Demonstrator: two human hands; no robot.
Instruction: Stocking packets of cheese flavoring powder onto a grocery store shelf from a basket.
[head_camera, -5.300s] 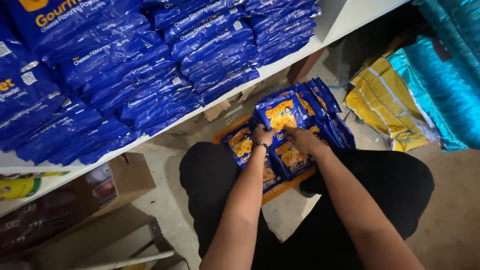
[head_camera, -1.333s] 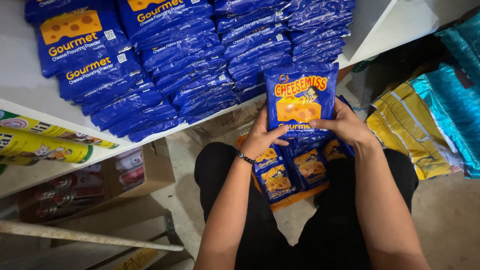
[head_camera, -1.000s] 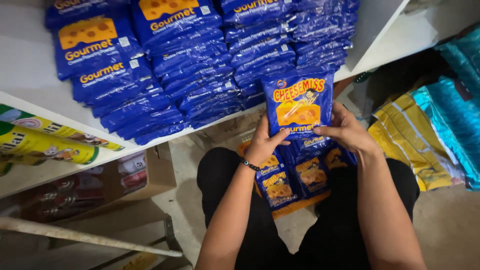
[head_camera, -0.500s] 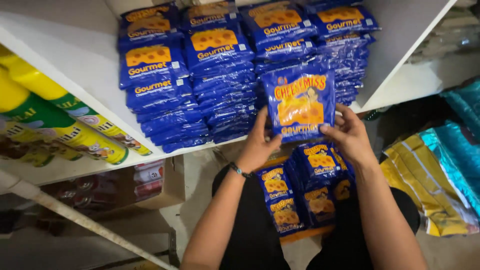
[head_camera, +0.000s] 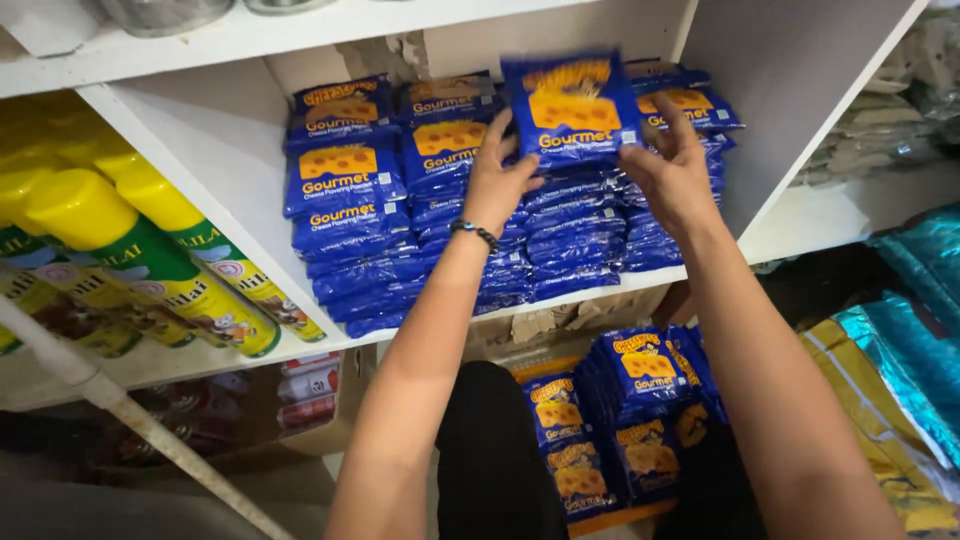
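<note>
Stocking partly complete: four stacks of blue packets fill the shelf. Left hand and right hand pinch one blue packet above the right stacks (blurred). More packets remain below, near the knees.

The blue foil snack packet held up at the white shelf is motion-blurred. The yellow-capped spray cans run off the left edge. Stacked packets behind the left hand are partly hidden.

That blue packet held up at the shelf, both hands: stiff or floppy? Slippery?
The blue packet is probably floppy and light: the left hand and right hand hold only its lower corners. The glossy film suggests slipperiness; the stacked packets lie flat.
</note>
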